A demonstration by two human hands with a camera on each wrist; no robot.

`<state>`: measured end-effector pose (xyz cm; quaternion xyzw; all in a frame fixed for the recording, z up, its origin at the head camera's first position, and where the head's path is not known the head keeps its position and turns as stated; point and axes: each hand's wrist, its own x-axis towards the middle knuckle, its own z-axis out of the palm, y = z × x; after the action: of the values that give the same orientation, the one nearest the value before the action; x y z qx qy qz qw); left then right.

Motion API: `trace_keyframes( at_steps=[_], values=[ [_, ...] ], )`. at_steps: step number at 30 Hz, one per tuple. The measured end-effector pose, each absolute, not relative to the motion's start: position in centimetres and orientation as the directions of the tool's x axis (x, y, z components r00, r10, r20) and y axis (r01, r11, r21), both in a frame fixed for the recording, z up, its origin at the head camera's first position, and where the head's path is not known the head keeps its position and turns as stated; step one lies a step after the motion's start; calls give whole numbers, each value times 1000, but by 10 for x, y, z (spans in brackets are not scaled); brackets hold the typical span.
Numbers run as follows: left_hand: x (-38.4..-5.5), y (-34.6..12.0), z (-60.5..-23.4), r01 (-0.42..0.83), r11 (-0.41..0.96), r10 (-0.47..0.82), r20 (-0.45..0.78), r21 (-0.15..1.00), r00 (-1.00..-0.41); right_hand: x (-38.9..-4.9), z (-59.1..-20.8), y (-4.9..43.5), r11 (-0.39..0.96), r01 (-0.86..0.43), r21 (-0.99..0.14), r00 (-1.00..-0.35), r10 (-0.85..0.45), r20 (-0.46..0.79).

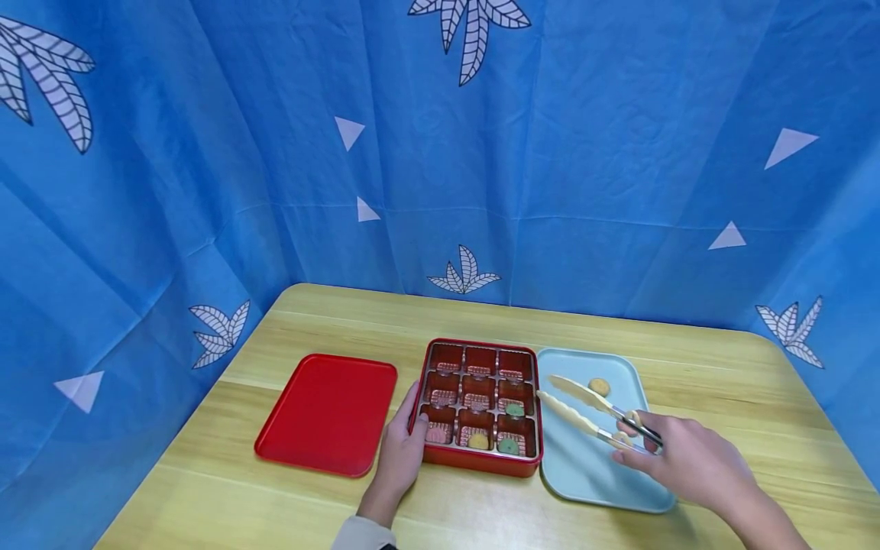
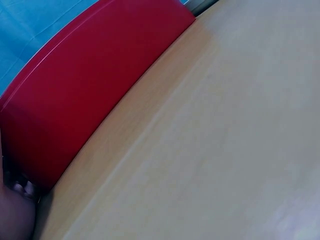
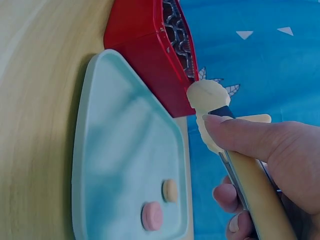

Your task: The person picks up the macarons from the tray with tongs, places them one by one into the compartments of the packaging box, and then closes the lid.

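My left hand (image 1: 401, 452) holds the left side of a red compartment box (image 1: 474, 460), thumb at the rim and fingers along the outer wall. In the box's front row lie a pink cookie (image 1: 436, 435), a yellow cookie (image 1: 478, 441) and a green cookie (image 1: 509, 446); another green cookie (image 1: 514, 410) sits behind the last. My right hand (image 1: 697, 462) grips tongs (image 1: 574, 417) with cream tips, spread apart with nothing between them, over the light blue tray (image 1: 584, 481). A tan cookie (image 3: 170, 190) and a pink cookie (image 3: 152, 216) rest on that tray.
A red tray (image 1: 330, 416) lies on the wooden table (image 1: 227, 489) left of the box. The light blue tray stands against the box's right side. A blue patterned curtain (image 1: 584, 153) hangs behind the table and along both sides.
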<state>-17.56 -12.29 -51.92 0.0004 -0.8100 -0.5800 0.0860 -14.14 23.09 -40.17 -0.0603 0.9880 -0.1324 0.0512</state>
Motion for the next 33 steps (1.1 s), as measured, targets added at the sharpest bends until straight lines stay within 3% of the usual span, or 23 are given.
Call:
trace_keyframes(
  at_steps=[33],
  values=[
    [-175, -123, -519, 64, 318, -98, 100, 946, -990, -119, -428, 310, 973, 91, -210, -966, 35, -258]
  ],
)
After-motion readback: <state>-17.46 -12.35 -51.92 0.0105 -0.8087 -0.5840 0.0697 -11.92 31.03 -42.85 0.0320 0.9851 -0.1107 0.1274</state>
